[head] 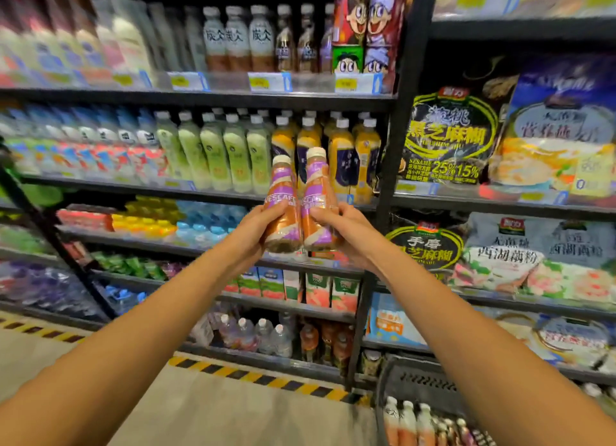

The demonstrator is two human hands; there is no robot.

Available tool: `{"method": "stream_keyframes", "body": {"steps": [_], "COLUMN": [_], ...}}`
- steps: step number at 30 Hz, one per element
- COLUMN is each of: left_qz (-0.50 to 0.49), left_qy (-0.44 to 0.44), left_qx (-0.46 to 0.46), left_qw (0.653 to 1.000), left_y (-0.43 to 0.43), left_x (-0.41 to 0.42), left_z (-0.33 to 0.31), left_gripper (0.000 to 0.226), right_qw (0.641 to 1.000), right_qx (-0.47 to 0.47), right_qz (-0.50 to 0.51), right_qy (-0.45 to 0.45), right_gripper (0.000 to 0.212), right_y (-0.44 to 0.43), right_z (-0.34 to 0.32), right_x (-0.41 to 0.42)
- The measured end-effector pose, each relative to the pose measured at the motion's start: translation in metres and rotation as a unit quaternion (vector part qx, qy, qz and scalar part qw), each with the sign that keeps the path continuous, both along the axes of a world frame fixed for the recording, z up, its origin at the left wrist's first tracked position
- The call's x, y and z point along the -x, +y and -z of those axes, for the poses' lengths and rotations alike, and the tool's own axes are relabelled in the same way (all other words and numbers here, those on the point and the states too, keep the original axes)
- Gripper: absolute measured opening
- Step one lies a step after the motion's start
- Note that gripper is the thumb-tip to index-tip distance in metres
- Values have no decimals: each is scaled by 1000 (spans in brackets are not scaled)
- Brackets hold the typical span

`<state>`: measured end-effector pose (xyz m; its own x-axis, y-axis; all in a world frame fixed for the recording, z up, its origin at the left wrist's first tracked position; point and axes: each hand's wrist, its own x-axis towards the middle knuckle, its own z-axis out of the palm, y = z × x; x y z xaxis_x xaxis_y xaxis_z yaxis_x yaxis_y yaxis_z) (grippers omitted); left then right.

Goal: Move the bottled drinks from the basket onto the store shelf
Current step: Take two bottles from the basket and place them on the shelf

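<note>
So there's two purple-and-orange coffee bottles up in the air, one per hand, touching side by side; left bottle point(282, 202) is wrapped in the left hand point(256, 227) around its lower half, right bottle point(315, 200) is clasped the same way by the right hand point(336, 225); both held out in front of the middle shelf point(200, 187), not on it yet. My worry: that row already looks packed with green tea bottles point(213, 152) and orange juice bottles point(340, 159), so pushing two in at once could knock a front one off the edge; a low grip on a tall bottle can tip too. The matching coffee seems to be on the top shelf point(233, 95), though it's blurry, hard to say. The basket point(430, 379) sits low right with more bottles; concrete floor with hazard tape point(260, 377); snack bags point(446, 139) on the next rack.
</note>
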<state>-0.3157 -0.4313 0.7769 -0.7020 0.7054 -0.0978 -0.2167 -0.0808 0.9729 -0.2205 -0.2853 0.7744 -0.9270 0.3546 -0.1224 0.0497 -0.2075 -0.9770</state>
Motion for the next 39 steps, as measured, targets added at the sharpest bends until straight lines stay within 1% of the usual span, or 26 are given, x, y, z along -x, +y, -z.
{"method": "stream_keyframes", "body": {"steps": [3, 5, 6, 7, 9, 13, 14, 16, 18, 22, 24, 26, 27, 28, 32, 34, 35, 37, 39], "left_qz": [5, 18, 19, 18, 12, 7, 7, 1, 2, -1, -10, -17, -23, -29, -31, -20, -18, -8, 19], "left_qy": [24, 48, 56, 65, 87, 139, 156, 187, 208, 226, 242, 265, 282, 301, 342, 382, 398, 405, 402], "left_qx": [-15, -18, -29, -40, -53, -53, -50, -45, -48, -45, -36, -30, -24, -23, -22, 8, 33, 70, 86], "left_qw": [1000, 999, 998, 997, 995, 989, 986, 981, 977, 973, 970, 964, 959, 953, 939, 924, 917, 912, 911], "left_y": [-1, 3, 6, 10, 18, 35, 39, 49, 62, 89, 99, 109, 114, 118, 133, 138, 139, 142, 147], "left_x": [32, 50, 58, 67, 87, 127, 137, 159, 185, 229, 249, 267, 274, 280, 308, 321, 327, 338, 349], "left_z": [-29, -50, -60, -72, -95, -133, -142, -158, -174, -200, -209, -216, -219, -222, -228, -228, -228, -225, -220], "left_gripper": [34, 37, 34, 29, 24, 22, 21, 24, 27, 23, 38, 57, 60, 58, 35, 22, 21, 30, 28], "right_qw": [999, 996, 994, 992, 987, 972, 967, 957, 947, 931, 927, 919, 915, 912, 894, 887, 883, 862, 841], "right_qx": [-41, -76, -93, -105, -137, -198, -214, -240, -260, -284, -289, -302, -308, -309, -324, -336, -344, -384, -425], "right_qz": [19, 36, 45, 54, 78, 104, 115, 137, 158, 199, 210, 223, 228, 235, 284, 300, 308, 327, 335], "right_qy": [22, 35, 35, 39, 41, 71, 78, 89, 99, 116, 117, 122, 128, 130, 119, 102, 91, 45, -21], "right_gripper": [63, 78, 84, 82, 63, 26, 21, 18, 18, 20, 23, 35, 39, 42, 46, 46, 43, 37, 43], "right_y": [-5, -7, -5, -4, 3, 15, 18, 26, 36, 61, 71, 78, 81, 84, 93, 95, 96, 95, 99], "right_z": [-32, -57, -69, -81, -105, -144, -152, -165, -179, -200, -206, -210, -212, -213, -218, -220, -219, -216, -208], "right_x": [27, 41, 50, 58, 76, 108, 119, 139, 162, 203, 224, 241, 247, 254, 276, 284, 288, 296, 304]}}
